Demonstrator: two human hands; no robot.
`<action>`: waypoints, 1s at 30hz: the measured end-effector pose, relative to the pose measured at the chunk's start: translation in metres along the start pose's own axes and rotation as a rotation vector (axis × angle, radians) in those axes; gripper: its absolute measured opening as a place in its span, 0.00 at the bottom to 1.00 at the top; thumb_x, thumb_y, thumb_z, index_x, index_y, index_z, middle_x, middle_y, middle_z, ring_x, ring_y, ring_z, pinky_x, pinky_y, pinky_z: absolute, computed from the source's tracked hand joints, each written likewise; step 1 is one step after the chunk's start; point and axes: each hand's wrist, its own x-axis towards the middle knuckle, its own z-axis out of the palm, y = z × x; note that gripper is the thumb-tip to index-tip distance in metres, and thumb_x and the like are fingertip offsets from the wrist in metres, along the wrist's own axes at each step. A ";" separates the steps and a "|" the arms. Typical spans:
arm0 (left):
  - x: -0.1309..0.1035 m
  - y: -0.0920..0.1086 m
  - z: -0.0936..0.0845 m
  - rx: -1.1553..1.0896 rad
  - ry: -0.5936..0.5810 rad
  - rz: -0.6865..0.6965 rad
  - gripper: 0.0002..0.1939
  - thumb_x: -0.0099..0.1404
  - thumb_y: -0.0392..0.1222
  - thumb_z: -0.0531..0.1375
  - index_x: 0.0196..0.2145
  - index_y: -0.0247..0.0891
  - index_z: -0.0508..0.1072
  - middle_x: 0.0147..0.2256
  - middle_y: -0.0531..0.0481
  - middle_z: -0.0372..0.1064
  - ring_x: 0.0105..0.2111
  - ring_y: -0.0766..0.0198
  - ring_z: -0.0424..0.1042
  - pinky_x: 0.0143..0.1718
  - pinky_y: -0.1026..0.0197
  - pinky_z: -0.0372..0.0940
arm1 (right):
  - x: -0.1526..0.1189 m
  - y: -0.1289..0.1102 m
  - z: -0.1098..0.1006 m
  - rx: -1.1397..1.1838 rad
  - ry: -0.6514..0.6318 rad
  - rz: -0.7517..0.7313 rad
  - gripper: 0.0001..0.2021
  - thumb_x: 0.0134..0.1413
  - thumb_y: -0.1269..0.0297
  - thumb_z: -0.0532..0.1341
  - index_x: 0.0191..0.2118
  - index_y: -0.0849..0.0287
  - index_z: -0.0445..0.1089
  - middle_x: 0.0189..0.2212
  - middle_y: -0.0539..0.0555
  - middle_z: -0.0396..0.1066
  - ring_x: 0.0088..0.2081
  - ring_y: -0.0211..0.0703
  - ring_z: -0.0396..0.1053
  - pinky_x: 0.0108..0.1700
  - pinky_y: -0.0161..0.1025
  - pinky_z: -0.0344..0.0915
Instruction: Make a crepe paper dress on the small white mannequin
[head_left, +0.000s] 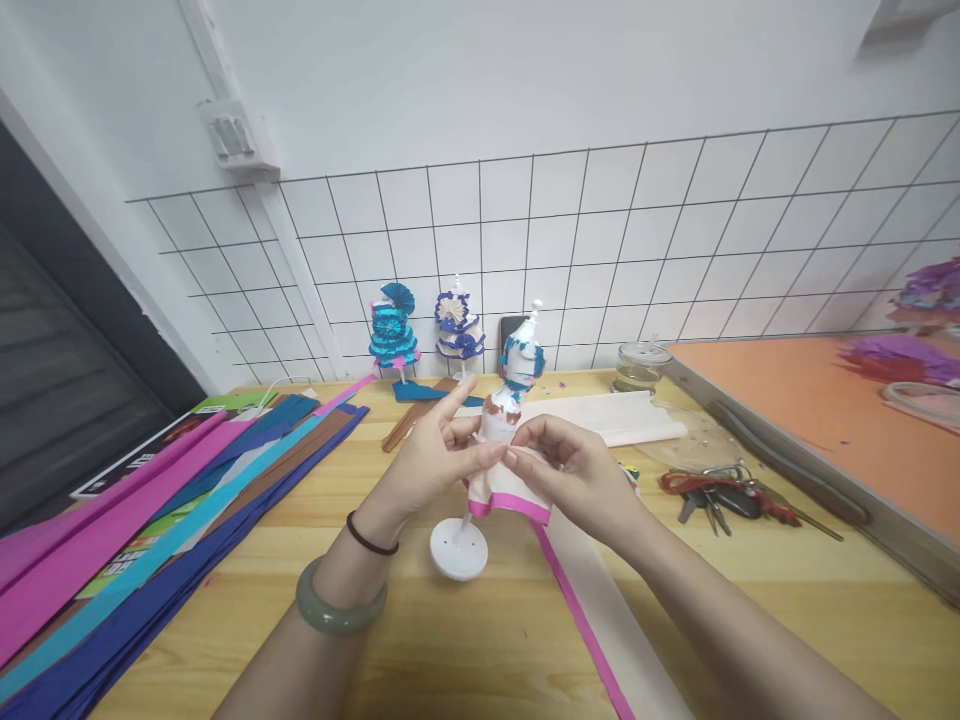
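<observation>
A small white tiered form (498,426) tilts between my hands, its round white base (459,549) towards me. Torn blue paper clings to its upper part and brown scraps to its middle. Around its lower part hangs a cream paper strip (517,486) with a pink edge, gathered in folds. My left hand (442,450) presses the gathered paper against the form with the thumb, its index finger stretched out. My right hand (574,465) pinches the same strip between thumb and fingertips, which touch the left thumb. The rest of the strip trails down the table towards me.
Long coloured paper strips (150,520) lie at left. Behind stand a teal decorated form (393,330) and a purple-and-cream one (459,322). A glass jar (639,368), keys (712,498) and a raised orange board (810,420) are at right. A grid panel (562,240) covers the wall.
</observation>
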 end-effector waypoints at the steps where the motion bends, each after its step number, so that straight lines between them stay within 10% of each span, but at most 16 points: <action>1: 0.000 0.000 0.000 -0.005 0.015 -0.002 0.48 0.53 0.41 0.65 0.63 0.38 0.40 0.32 0.47 0.74 0.33 0.60 0.73 0.32 0.60 0.65 | 0.000 -0.001 -0.001 -0.045 0.020 -0.033 0.08 0.53 0.60 0.59 0.31 0.59 0.65 0.28 0.51 0.68 0.30 0.39 0.65 0.32 0.36 0.61; 6: 0.001 0.004 -0.002 0.010 0.188 -0.016 0.49 0.52 0.41 0.65 0.63 0.38 0.40 0.40 0.42 0.73 0.34 0.58 0.73 0.32 0.60 0.66 | -0.004 -0.004 -0.005 -0.317 0.120 -0.410 0.12 0.51 0.64 0.61 0.42 0.58 0.65 0.41 0.57 0.66 0.45 0.46 0.63 0.47 0.44 0.60; 13: 0.002 0.004 0.000 0.053 0.238 -0.029 0.46 0.52 0.43 0.65 0.62 0.37 0.43 0.37 0.44 0.75 0.30 0.63 0.71 0.29 0.63 0.64 | -0.009 -0.004 0.006 -0.736 -0.006 -0.783 0.12 0.53 0.76 0.56 0.43 0.58 0.66 0.37 0.57 0.67 0.37 0.43 0.62 0.37 0.42 0.60; 23: 0.002 0.006 0.000 0.079 0.247 -0.016 0.47 0.52 0.44 0.64 0.62 0.35 0.43 0.32 0.48 0.74 0.19 0.72 0.63 0.18 0.68 0.54 | -0.017 -0.006 0.018 -0.894 0.025 -0.924 0.06 0.55 0.76 0.55 0.36 0.62 0.68 0.28 0.56 0.68 0.33 0.45 0.61 0.31 0.42 0.58; 30: -0.001 0.009 -0.010 0.036 0.174 -0.010 0.46 0.53 0.41 0.64 0.63 0.39 0.42 0.38 0.45 0.73 0.33 0.62 0.71 0.33 0.61 0.62 | -0.015 -0.003 0.015 -0.555 0.022 -0.753 0.10 0.52 0.73 0.57 0.42 0.60 0.67 0.33 0.56 0.68 0.34 0.44 0.62 0.35 0.43 0.61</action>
